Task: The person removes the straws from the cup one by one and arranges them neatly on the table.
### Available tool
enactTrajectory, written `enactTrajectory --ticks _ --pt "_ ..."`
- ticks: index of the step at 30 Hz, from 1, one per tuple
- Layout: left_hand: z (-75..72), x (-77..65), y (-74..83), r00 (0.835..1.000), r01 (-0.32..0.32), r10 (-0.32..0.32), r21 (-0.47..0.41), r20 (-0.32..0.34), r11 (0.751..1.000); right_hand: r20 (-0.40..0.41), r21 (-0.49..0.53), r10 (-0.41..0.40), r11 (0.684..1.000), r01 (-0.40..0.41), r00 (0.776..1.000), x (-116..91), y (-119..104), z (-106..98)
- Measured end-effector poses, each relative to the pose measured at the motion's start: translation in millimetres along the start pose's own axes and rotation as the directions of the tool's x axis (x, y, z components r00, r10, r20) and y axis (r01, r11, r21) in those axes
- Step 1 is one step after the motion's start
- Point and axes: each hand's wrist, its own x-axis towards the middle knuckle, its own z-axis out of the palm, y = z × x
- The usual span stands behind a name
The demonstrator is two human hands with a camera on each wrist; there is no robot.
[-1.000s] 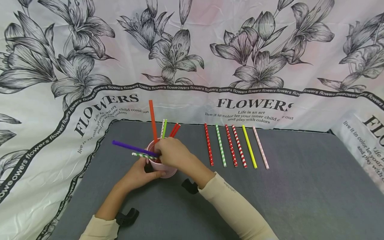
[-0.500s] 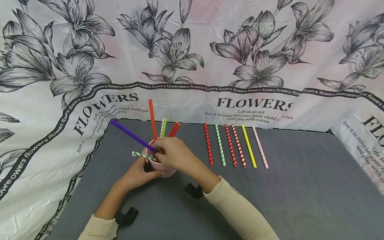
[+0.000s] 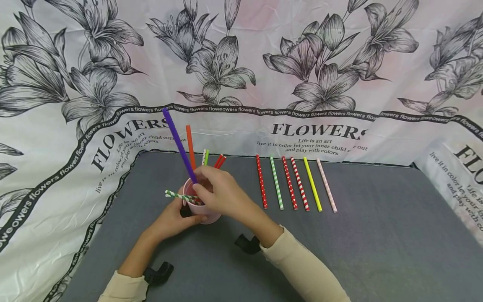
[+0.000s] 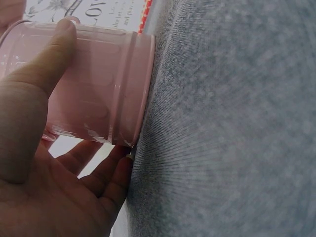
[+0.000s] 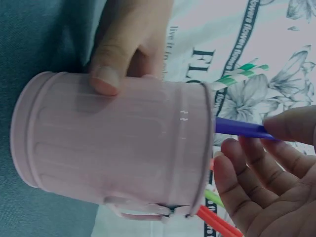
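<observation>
A small pink bucket (image 3: 211, 218) stands upright on the grey table, several paper straws leaning out of it. My left hand (image 3: 172, 219) holds its near left side, the thumb (image 4: 54, 59) across the wall and the fingers on the other side. Over the rim, my right hand (image 3: 224, 191) pinches a purple straw (image 3: 178, 142) between thumb and fingers; in the right wrist view the straw's lower end (image 5: 239, 128) goes into the bucket. Green-and-white striped straws (image 3: 176, 194) lean left over the rim. An orange straw (image 3: 190, 147), a lime green one (image 3: 206, 157) and red ones (image 3: 220, 161) lean at the back.
To the right, several straws lie in a row on the table (image 3: 377, 235): red dotted (image 3: 262, 182), green striped (image 3: 276, 183), red striped (image 3: 300, 184), yellow (image 3: 313, 184) and pale pink (image 3: 326, 186). A flower-printed cloth (image 3: 241, 121) hangs behind and at the sides.
The purple straw has swung from leaning far left to nearly upright, its lower end now in the bucket. My right hand has turned with it; my left hand has kept its hold.
</observation>
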Motion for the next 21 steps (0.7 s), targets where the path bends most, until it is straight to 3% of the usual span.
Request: enactTrajectory --ticks 6,11,21 --pt "-0.4 0.2 -1.2 1.0 -0.015 0.015 -0.017 -0.007 1.0 -0.133 0.141 -0.073 0.986 0.091 0.988 -2.2 -5.9 -4.5" --pt "0.1 0.6 -0.6 1.0 -0.007 0.007 0.006 -0.011 1.0 -0.241 0.143 -0.115 0.978 0.152 0.964 -4.8 -7.8 -11.8" --pt "1.0 0.7 -1.0 1.0 0.006 -0.005 0.015 -0.018 1.0 -0.285 0.17 -0.049 0.98 0.101 0.957 -17.0 -2.3 -26.8"
